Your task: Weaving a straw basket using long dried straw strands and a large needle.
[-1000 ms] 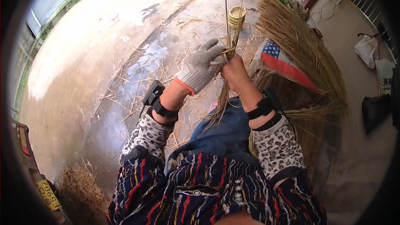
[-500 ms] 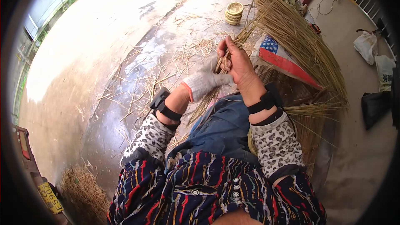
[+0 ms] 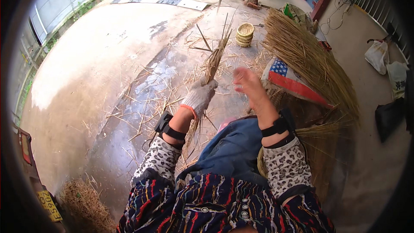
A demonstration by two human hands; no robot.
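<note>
My left hand (image 3: 201,96), in a pale knitted glove with an orange cuff, is closed around a bundle of dry straw stalks (image 3: 214,63). The bundle stands tilted, its loose ends fanning out above the fist and its lower ends hanging beneath. Bare and a little blurred, my right hand (image 3: 249,82) is raised just to the right, apart from the bundle, with its fingers spread and nothing visible in them. Loose straw (image 3: 168,87) lies scattered on the ground beyond and left of my hands.
A small stack of woven straw rings (image 3: 245,35) stands ahead. At right, a large heap of long stalks (image 3: 308,56) lies across a printed sack (image 3: 290,84). Plastic bags (image 3: 378,56) rest by the right wall. A straw pile (image 3: 84,203) sits at lower left beside a vehicle's yellow plate (image 3: 48,206).
My right hand has let go of the straw bundle and opened. The left hand has moved left with the bundle, which now stands more upright. The view has tipped up slightly.
</note>
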